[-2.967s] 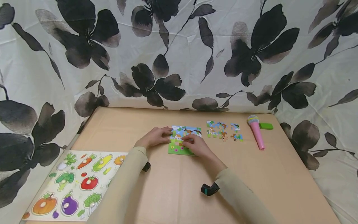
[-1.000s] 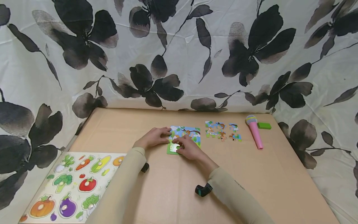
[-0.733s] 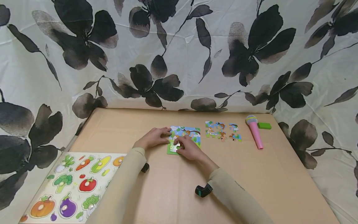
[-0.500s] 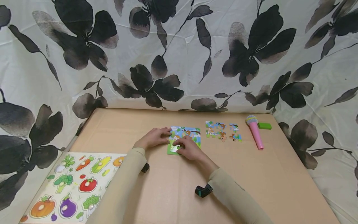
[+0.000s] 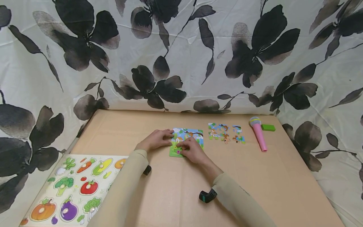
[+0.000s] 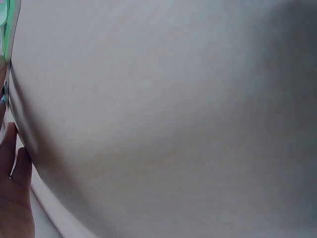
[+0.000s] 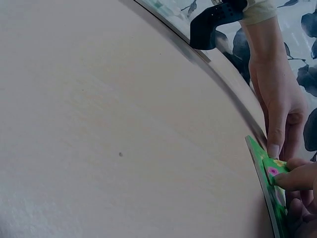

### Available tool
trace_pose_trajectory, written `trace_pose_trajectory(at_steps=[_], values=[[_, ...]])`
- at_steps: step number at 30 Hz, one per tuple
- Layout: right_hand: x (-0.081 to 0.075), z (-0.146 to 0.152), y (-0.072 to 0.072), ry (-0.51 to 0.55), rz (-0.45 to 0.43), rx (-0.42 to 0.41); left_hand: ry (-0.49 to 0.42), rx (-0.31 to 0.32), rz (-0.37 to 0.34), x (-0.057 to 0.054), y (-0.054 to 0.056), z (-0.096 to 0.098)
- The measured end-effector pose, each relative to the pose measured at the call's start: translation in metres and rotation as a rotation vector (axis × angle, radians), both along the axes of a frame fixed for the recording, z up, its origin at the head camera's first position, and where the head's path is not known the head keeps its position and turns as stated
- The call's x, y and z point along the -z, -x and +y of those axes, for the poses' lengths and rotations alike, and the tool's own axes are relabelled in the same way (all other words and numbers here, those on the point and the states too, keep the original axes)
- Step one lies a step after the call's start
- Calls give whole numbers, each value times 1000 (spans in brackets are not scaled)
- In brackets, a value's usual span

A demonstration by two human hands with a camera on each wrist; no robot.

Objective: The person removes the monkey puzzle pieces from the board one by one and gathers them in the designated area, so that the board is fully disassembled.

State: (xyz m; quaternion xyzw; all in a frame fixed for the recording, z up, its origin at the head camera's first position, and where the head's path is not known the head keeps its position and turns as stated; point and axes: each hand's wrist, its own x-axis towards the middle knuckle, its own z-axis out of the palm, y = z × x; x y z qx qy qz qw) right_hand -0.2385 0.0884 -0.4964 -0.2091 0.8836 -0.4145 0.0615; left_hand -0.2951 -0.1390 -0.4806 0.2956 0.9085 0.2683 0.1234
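A small puzzle board (image 5: pixel 194 132) with a bright farm picture lies in the middle of the table. My left hand (image 5: pixel 154 139) rests at its left edge, fingers reaching forward and fingertips touching the border; in the left wrist view two fingers extend at the far left. Over the lower part of the board, my right hand (image 5: pixel 194 151) pinches a green puzzle piece (image 5: pixel 178 148) between thumb and index finger, low against the surface. In the right wrist view the thumb lies beside a pink flower print (image 7: pixel 273 171). The right fingers hide the board's lower right part.
Several loose puzzle pieces (image 5: pixel 218 130) lie right of the board. Farther right are a pink toy microphone (image 5: pixel 259 134) and a green block (image 5: pixel 268 127). A vegetable peg board (image 5: pixel 76 189) sits at the front left, partly under the left sleeve. A flowered cloth (image 5: pixel 181 63) hangs behind the table.
The right hand moved left and down on the board with the puzzle piece. Glare on the lower left has gone, and green with a flower shows there. The left hand stays put.
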Motion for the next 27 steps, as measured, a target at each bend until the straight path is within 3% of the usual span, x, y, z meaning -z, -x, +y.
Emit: trace_pose_trajectory(at_steps=[6,13,19,27], values=[[0,4,1,19,-57,-20,-15,-2,-3,0,-2,0],[-1,2,1,107,-198,38,-12,-1,-8,2,1,0],[-2,4,2,135,-236,85,3,-12,-15,2,2,0],[0,16,6,309,-330,165,3,-16,-23,2,1,0]])
